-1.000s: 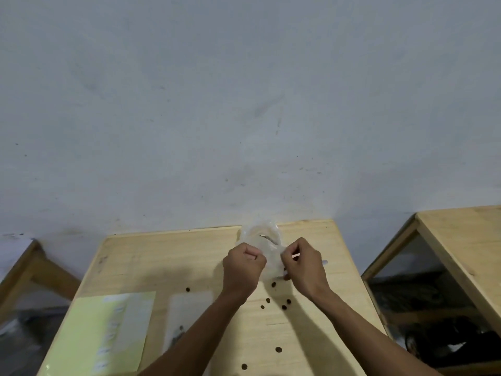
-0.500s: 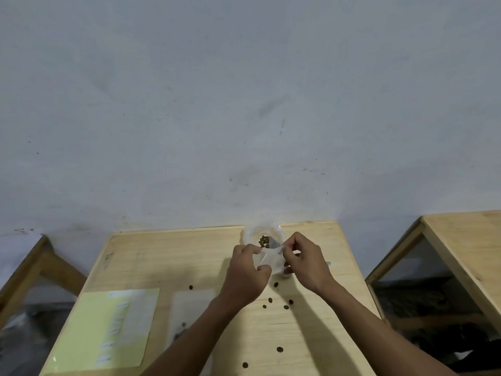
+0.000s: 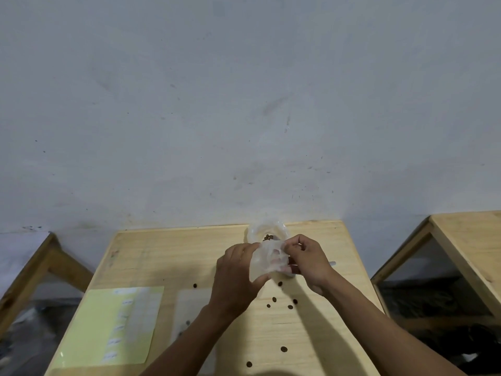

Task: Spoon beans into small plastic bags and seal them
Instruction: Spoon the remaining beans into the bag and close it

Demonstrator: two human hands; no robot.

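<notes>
Both hands, left hand (image 3: pixel 235 278) and right hand (image 3: pixel 306 263), pinched one small plastic bag (image 3: pixel 267 260) (beans (image 3: pixel 268 236) at twelve o'clock).

Looks like plain work room, maybe small workshop. My wood table (image 3: pixel 168 256) pushed against bare, marked gray wall (image 3: pixel 244 104). More wood tables (image 3: pixel 469 240) on both sides. Beans (image 3: pixel 274 299) spilled on top, yellow sheet (image 3: pixel 89 327) by me.

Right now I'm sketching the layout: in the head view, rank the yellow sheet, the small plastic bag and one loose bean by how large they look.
1. Yellow sheet, by far the largest, though nearer the camera.
2. Small plastic bag, held in both hands.
3. Loose bean, the smallest.
</notes>
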